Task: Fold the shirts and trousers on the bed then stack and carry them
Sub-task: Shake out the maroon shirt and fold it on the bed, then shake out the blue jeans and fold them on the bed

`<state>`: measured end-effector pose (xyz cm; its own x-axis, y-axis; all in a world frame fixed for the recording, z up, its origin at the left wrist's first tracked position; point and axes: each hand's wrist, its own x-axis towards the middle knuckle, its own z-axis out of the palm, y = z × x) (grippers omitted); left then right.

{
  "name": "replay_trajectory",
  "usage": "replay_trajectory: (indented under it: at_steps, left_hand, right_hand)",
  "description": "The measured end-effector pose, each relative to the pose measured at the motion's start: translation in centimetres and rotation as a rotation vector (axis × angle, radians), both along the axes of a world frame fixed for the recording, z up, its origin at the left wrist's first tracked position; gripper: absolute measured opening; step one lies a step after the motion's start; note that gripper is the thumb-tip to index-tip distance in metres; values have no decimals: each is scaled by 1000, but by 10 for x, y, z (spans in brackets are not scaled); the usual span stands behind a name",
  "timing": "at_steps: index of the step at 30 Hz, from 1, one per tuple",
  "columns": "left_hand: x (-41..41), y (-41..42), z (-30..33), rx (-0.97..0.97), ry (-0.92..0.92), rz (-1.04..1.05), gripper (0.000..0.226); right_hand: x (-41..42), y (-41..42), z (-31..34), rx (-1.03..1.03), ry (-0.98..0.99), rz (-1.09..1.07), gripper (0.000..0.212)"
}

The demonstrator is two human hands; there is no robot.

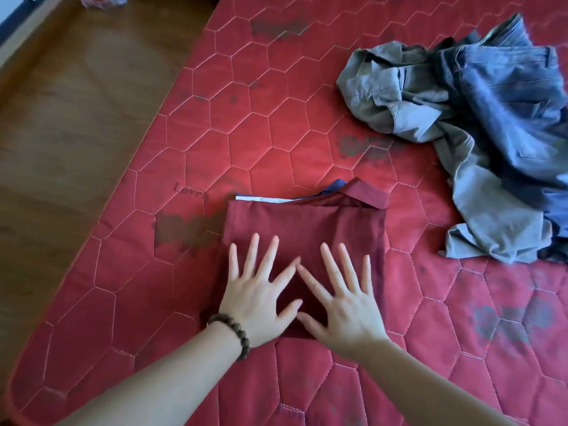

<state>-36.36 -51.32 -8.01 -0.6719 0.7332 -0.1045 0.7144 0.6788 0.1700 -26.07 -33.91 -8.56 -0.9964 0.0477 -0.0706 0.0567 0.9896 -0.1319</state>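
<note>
I see both hands lying flat on the folded dark red shirt (pixel 307 229), which rests on the red quilted mattress (pixel 239 133) with its hexagon stitching, in the near middle of the bed. My left hand (pixel 261 298) presses on the left half of the shirt, and its fingers are straight and spread wide like a fan; on this wrist there is a bracelet of brown wooden beads (pixel 233 332). My right hand (pixel 347 302) presses on the right half, also with the fingers straight and spread. The two index fingertips almost meet in the middle of the cloth, and the two thumbs point toward each other near the shirt's near edge. Neither hand pinches or curls around anything. At the far edge of the shirt its collar (pixel 365 192) stands up a little, and under it I can see thin edges of white cloth (pixel 261 198) and dark blue cloth (pixel 336 184), so the red shirt lies on top of other folded pieces. Far to the right, well apart from the shirt, lies a crumpled heap: grey-green trousers (pixel 396 87) and dark blue jeans (pixel 507 96) tangled together, not folded. On the left, beside the mattress, there is the brown wooden floor (pixel 67 118).
</note>
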Motion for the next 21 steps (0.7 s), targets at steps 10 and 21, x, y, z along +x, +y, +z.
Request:
replay_trajectory:
  at_steps: [10,21]
  left_hand:
    - [-2,-4,-22,-138,-65,46,73]
    - [34,101,81,-32,-154,88,55]
  right_hand:
    - [3,5,-19,2,-202,-190,72]
    - [66,96,71,-296,-224,-319,52]
